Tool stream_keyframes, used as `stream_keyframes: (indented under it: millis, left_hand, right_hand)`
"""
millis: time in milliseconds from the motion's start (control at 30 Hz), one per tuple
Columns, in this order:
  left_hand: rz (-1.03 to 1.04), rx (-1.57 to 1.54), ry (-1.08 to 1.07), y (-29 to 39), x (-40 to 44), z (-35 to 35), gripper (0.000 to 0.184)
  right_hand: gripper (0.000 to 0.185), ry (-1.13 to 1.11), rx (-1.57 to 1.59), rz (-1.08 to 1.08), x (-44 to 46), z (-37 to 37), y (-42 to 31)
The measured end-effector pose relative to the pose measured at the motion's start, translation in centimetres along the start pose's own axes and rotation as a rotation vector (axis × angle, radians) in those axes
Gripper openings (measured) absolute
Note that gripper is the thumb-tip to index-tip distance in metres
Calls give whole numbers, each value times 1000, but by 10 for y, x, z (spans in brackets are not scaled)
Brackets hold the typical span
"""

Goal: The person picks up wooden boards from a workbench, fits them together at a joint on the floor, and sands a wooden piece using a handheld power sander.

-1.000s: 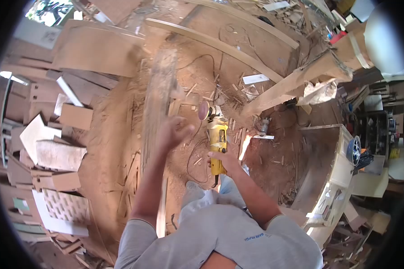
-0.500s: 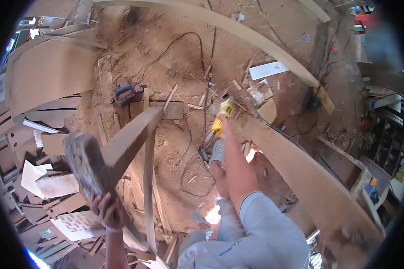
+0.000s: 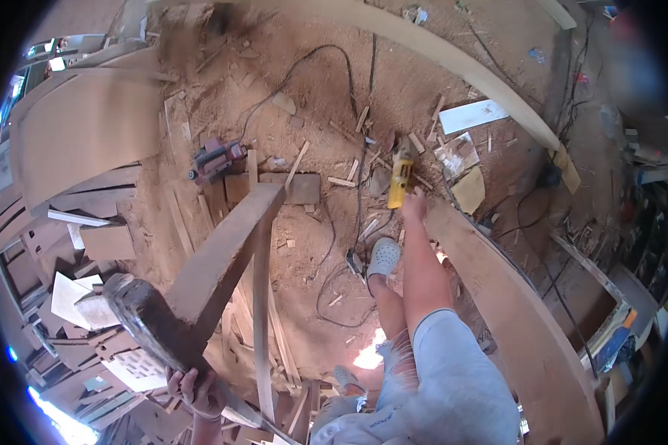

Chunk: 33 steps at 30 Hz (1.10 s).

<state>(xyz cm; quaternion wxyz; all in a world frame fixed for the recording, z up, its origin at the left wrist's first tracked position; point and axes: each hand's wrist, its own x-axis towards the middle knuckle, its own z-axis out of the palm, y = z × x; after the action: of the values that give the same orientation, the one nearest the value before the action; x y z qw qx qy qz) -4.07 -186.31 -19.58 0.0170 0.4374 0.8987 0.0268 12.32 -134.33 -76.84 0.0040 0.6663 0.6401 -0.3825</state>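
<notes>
The fingers of my left hand are wrapped round the lower edge of a thick, rough wooden piece at the lower left. This piece meets a long wooden beam that slopes up toward the middle. My right arm is stretched forward, and my right hand is closed on the rear end of a yellow power tool, low over the littered floor. The tool's head points away from me, and its disc cannot be made out.
A dark red power tool lies on the dusty floor with its cord trailing. A wide board slopes down on the right. Wood scraps, a white strip and stacked panels lie around. My shoe is near the cord.
My left hand has gone from free beside the tool to holding the wooden piece. My right hand has carried the yellow tool forward and down, and the view has shifted.
</notes>
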Motion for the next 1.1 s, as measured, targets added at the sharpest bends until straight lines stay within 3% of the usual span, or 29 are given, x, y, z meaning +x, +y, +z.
stream_keyframes:
  millis: [67, 200, 267, 333, 467, 567, 600, 700, 800, 833, 900, 967, 1067, 1100]
  left_hand:
    - [-3, -33, 40, 0, -1, 3, 26]
    - [-1, -115, 116, -1, 11, 8, 19]
    - [-29, -168, 138, 5, 19, 3, 13]
    - [-42, -209, 157, 11, 26, -1, 11]
    - [-23, -244, 240, 17, 23, -8, 11]
    - [55, -268, 333, 15, 21, -4, 9]
    - [93, -248, 355, 18, 19, -7, 11]
    - [204, -49, 397, 52, 6, -6, 20]
    - [267, 143, 515, 87, -26, 27, 28]
    - [193, -288, 190, 104, -40, 42, 26]
    - [565, -122, 37, 172, -82, 47, 22]
    - [578, -267, -202, 254, -137, 39, 19]
    - [691, -538, -282, 346, -204, 58, 20]
    - [680, -591, -407, 376, -219, 59, 21]
  right_hand:
    - [53, -107, 105, -52, -10, 1, 28]
    - [38, -257, -43, -4, -127, -97, -56]
    - [34, -329, -50, 22, -184, -130, -65]
    - [35, -332, -94, -155, -225, -133, -24]
    - [36, -404, 32, -193, -362, -227, -18]
    - [34, -518, 375, -277, -454, -299, 11]
    - [34, -524, 567, -342, -488, -328, 23]
    - [37, -434, 455, -490, -597, -461, 43]
    - [35, -246, 571, -429, -661, -517, 126]
    - [34, -175, 579, -395, -686, -541, 150]
    - [32, 11, 530, -300, -724, -585, 202]
    - [30, 197, 542, -187, -747, -608, 263]
    - [29, 411, 772, -68, -772, -631, 347]
    - [28, 471, 827, -27, -769, -629, 381]
